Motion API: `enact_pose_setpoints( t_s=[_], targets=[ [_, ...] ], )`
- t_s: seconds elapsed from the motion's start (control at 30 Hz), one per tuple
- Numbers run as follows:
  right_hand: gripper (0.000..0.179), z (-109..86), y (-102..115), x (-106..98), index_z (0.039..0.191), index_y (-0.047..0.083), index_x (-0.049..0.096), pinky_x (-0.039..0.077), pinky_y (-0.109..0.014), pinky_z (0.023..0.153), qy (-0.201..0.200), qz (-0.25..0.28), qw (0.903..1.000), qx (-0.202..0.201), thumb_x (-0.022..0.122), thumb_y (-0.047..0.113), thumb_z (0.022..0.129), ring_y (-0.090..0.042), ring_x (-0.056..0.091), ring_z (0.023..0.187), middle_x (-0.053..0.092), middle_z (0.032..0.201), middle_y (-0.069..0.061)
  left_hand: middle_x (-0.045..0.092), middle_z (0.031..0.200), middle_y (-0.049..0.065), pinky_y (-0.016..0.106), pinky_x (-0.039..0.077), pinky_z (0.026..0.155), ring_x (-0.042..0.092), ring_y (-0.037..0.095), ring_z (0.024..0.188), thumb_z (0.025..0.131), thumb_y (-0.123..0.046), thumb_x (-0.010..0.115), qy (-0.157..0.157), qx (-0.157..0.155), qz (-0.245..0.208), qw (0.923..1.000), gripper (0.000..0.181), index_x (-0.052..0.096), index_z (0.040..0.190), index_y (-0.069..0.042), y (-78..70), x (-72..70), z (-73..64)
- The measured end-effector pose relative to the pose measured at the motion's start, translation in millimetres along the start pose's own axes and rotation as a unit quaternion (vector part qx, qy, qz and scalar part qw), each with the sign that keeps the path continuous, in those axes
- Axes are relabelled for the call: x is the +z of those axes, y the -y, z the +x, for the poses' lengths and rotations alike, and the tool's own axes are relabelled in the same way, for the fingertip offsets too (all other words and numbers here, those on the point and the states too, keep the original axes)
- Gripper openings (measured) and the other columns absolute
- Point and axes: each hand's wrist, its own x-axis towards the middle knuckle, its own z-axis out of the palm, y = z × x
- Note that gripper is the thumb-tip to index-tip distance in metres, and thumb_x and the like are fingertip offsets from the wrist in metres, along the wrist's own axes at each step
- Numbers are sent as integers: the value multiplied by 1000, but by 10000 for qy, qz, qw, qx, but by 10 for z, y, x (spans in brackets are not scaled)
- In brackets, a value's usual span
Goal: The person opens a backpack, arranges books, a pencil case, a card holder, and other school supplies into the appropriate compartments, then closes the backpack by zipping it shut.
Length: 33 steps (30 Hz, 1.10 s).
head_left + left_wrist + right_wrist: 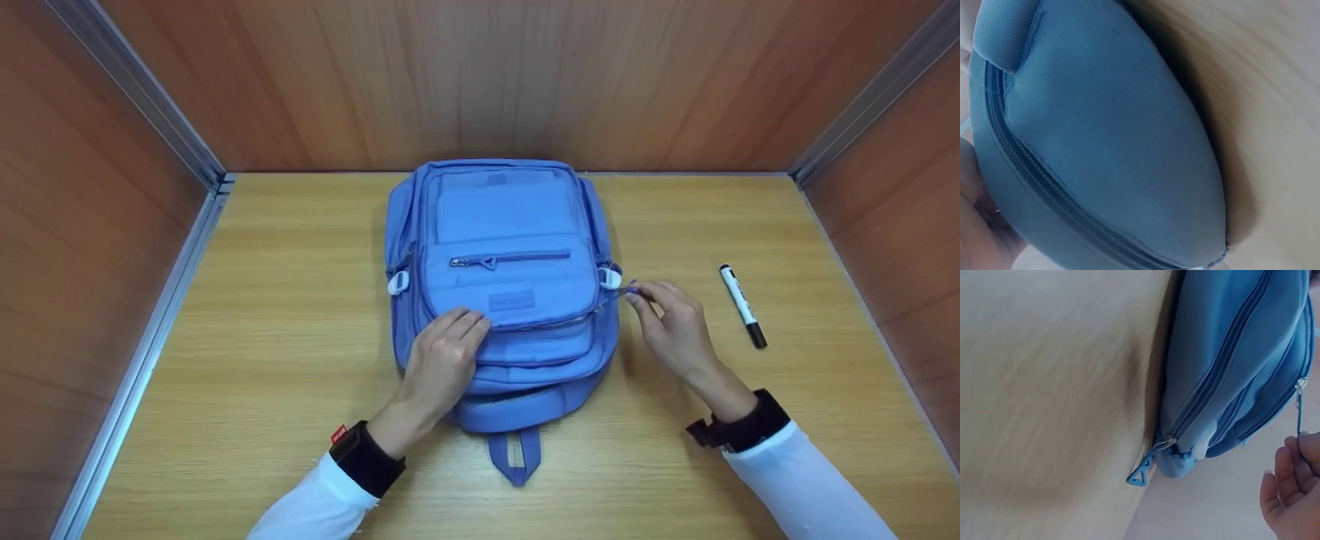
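Note:
A blue backpack [517, 210] lies on its back on the table, its top handle [517, 476] toward me. My left hand [446, 356] holds the lower left edge of the front pocket, fingers bent over it and thumb hidden in the head view. At the right side, my right hand [679, 322] pinches a zipper pull [1299, 413] between thumb and fingertips, drawn taut away from the bag. The slider [1301, 383] sits on the curved front pocket zipper. Another pull [1139, 475], triangular, hangs from a side zipper near the table.
A white marker with black ends [742, 306] lies on the table [300, 285] right of the backpack. Wood panels [510, 82] wall in the back and both sides. White buckles [398, 283] sit on the bag's sides.

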Motion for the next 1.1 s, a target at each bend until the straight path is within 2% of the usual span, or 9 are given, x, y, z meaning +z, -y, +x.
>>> enact_pose_setpoints(
  t_s=[0.33,0.57,0.7,0.83,0.93,1.03,1.1],
  targets=[
    [10,407,-257,111,103,-8,73,48,-12,76,147,-34,9974,701,66,-4,96,-24,66,88,73,97,-17,76,107,15,43,57,96,72,33,103,82,12,71,75,4,-74,9999,28,78,106,-1,-2,-6,-10],
    [14,689,-352,210,106,-9,72,54,-39,83,281,-117,9948,975,65,0,99,-32,67,93,73,101,-22,76,108,16,44,57,96,73,34,103,82,13,71,88,2,-78,9999,29,78,106,-1,2,-10,-18],
    [16,798,-433,257,108,-10,72,56,-45,83,186,-215,9928,1162,64,1,99,-35,68,94,72,104,-25,76,108,15,44,57,97,72,34,103,82,13,70,98,44,-38,9999,29,78,106,-1,2,-2,-22],
    [19,830,-507,279,110,-9,72,54,-42,81,247,-304,9893,1405,64,4,100,-32,68,93,73,105,-23,76,107,16,43,57,97,72,34,103,80,15,68,43,149,-1,9999,31,77,106,0,8,11,-29],
    [26,799,-533,246,120,-7,70,53,-42,83,598,-284,9850,1591,63,10,102,-32,67,98,72,109,-22,76,106,17,43,57,96,72,34,102,79,17,67,-21,190,26,9998,32,76,106,1,19,22,-33],
    [39,713,-539,153,134,-6,61,51,-50,93,1074,-448,9782,1720,62,18,103,-37,63,112,68,124,-24,75,105,17,42,57,96,72,33,101,79,18,65,-64,198,70,9998,33,75,106,2,27,29,-33],
    [49,624,-544,68,143,-5,54,46,-56,104,1347,-701,9723,1775,62,23,104,-42,57,125,61,136,-27,75,103,17,42,58,95,72,33,99,78,18,65,-112,181,112,9997,33,75,105,2,33,27,-30]
  ],
)
